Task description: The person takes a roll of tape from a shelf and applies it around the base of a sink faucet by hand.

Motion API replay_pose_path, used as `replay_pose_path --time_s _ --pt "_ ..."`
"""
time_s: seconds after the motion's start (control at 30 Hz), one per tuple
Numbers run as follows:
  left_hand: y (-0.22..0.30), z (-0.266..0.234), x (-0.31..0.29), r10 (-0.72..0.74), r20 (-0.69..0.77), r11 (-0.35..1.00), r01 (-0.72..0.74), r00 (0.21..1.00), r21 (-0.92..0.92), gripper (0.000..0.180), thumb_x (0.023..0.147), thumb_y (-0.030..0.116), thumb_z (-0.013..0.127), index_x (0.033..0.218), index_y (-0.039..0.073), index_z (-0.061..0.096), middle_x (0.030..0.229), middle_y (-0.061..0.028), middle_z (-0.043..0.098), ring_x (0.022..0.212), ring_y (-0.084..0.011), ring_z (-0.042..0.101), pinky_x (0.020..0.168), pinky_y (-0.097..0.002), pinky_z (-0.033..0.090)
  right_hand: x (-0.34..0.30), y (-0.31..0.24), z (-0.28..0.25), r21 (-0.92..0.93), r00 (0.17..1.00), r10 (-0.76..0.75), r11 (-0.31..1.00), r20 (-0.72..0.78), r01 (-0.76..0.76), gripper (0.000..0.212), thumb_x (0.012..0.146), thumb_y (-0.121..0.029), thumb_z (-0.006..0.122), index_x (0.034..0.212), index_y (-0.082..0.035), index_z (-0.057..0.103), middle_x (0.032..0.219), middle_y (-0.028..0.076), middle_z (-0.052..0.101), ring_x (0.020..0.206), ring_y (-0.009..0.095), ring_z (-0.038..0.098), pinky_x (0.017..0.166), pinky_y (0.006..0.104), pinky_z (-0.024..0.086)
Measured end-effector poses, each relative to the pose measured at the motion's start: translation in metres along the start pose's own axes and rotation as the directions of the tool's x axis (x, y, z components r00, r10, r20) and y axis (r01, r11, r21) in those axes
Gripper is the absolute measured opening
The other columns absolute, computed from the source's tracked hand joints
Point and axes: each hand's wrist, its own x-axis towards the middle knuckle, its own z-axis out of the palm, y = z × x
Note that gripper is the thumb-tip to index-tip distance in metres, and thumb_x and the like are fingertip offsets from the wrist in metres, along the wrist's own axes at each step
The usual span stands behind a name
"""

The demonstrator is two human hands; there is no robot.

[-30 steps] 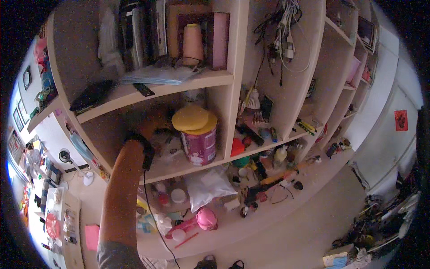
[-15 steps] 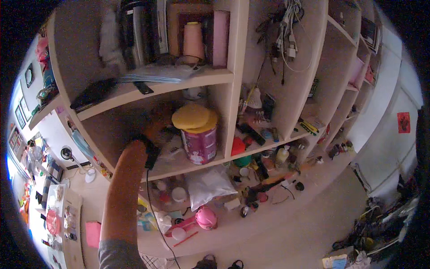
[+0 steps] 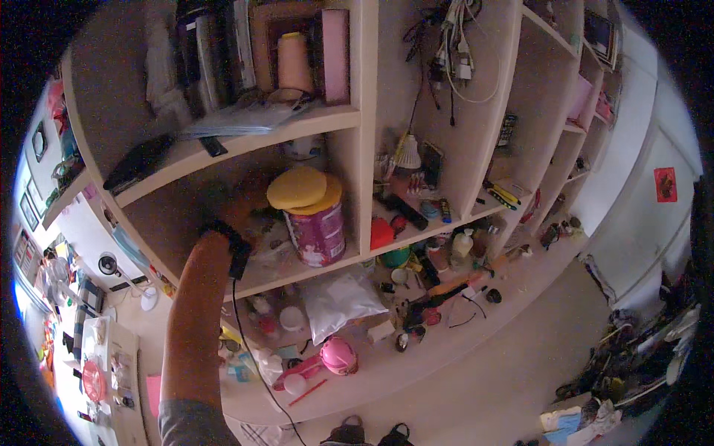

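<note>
Dim indoor light leaves the shelf recesses shadowed, edges bend with fisheye distortion, corners black.

Pink toy [image 3: 338, 355] (lowest shelf), white bag [image 3: 338, 301]

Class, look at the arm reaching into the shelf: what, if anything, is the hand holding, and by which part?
It cannot be told. The left hand is deep in the shadowed shelf compartment beside the pink tin with yellow lids; its fingers are hidden.
</note>
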Motion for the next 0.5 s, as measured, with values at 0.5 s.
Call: replay_pose_path --time_s 0.5 --pt "0.009 0.014 0.022 0.04 -0.067 0.997 -0.044 0.997 -0.057 0.032 0.088 0.028 0.068 0.109 0.003 0.07 0.105 -0.016 0.071 0.095 -0.0283 0.068 0.081 -0.0445 0.054 0.017 0.111 0.081 0.444 0.987 0.148 0.89 -0.062 -0.106 0.025 0.093 -0.032 0.058 0.104 -0.011 0.064 0.1 0.008 0.068 0.086 0.024 0.065 0.069 0.039 0.054"
